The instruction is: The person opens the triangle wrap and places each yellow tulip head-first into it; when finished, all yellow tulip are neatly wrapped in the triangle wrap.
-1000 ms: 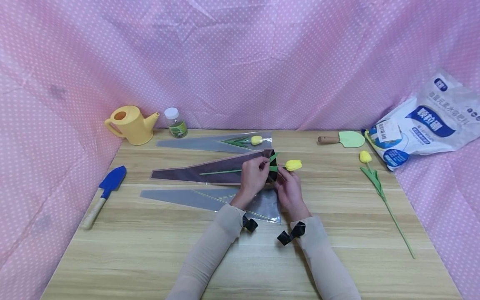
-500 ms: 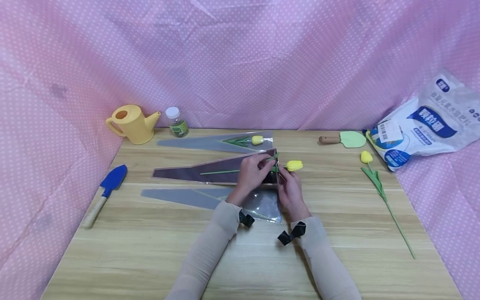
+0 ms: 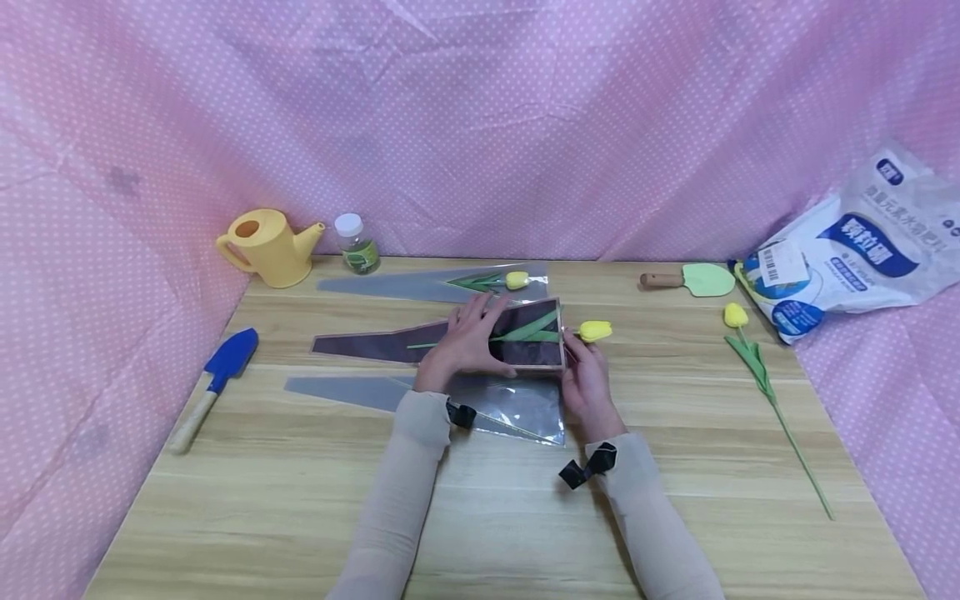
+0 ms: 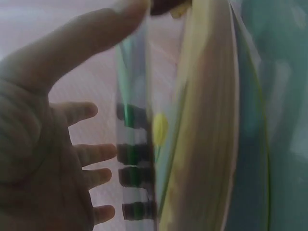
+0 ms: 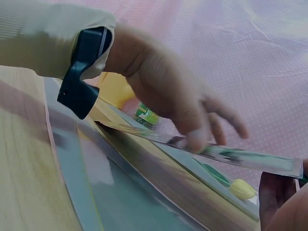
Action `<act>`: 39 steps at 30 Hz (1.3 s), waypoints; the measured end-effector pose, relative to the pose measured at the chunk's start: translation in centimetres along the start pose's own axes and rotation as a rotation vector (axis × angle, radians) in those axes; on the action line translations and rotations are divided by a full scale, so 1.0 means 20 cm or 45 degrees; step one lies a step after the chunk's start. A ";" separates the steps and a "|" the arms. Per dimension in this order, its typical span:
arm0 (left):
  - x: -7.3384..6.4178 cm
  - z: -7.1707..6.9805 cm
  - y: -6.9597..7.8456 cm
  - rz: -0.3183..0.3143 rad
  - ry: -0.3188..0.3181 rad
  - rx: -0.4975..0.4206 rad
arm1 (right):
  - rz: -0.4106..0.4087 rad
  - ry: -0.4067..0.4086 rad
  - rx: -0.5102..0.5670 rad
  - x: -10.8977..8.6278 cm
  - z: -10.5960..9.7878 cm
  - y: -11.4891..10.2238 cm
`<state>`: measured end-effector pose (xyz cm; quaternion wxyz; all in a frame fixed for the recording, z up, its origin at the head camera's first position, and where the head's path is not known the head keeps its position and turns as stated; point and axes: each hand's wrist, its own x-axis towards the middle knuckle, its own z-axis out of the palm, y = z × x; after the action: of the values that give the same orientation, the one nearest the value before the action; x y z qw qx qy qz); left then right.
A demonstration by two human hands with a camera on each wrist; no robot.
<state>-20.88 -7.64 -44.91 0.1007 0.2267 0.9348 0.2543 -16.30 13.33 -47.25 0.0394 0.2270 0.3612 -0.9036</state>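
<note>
A dark, translucent flower sleeve [image 3: 367, 346] lies across the middle of the table. Inside it are the stem and leaves of a yellow tulip [image 3: 596, 332]; its bloom pokes out past the wide right end. With fingers spread, my left hand [image 3: 467, 342] is over the middle of this sleeve. In the left wrist view the fingers [image 4: 96, 155] point at the sleeve's film. My right hand [image 3: 587, 383] pinches the tulip just under the bloom, right at the sleeve's mouth. Part of the green stem shows between the right fingers in the right wrist view.
Behind lies another sleeve [image 3: 375, 285] with a tulip [image 3: 517, 280]; a third sleeve [image 3: 337, 393] is in front. A loose tulip [image 3: 780, 421], fertilizer bag [image 3: 847, 250] and green trowel [image 3: 708, 280] are right. Left are a watering can [image 3: 273, 250], jar [image 3: 360, 250] and blue trowel [image 3: 228, 358].
My left hand has let go of the leaf near the sleeve's mouth and moved left, fingers spreading. The leaf now lies inside the sleeve. My right hand stays at the mouth.
</note>
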 end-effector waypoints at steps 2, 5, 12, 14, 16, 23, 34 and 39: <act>0.00 0.00 -0.02 -0.019 -0.027 0.025 | 0.010 -0.005 0.004 -0.01 0.00 -0.01; 0.00 0.01 -0.04 -0.036 -0.060 0.050 | 0.030 -0.005 0.018 -0.01 0.00 -0.02; 0.02 0.03 -0.05 -0.070 -0.101 0.127 | 0.083 -0.006 0.048 -0.01 -0.01 -0.05; 0.02 0.04 -0.06 -0.073 -0.086 0.140 | 0.078 -0.008 0.067 -0.01 -0.01 -0.06; 0.02 0.04 -0.06 -0.081 -0.075 0.149 | 0.067 -0.002 0.079 0.00 -0.01 -0.06; 0.03 0.05 -0.05 -0.065 -0.075 0.165 | 0.049 -0.012 0.057 0.01 -0.03 -0.08; 0.02 0.04 -0.06 -0.039 0.030 0.103 | -0.026 -0.015 -0.159 0.03 -0.05 -0.11; 0.02 0.03 -0.05 -0.038 0.048 0.071 | -0.068 -0.073 -0.268 0.03 -0.09 -0.18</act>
<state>-21.37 -8.06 -46.01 0.0807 0.2106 0.9465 0.2308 -16.99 17.22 -46.25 0.0494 0.1860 0.4586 -0.8676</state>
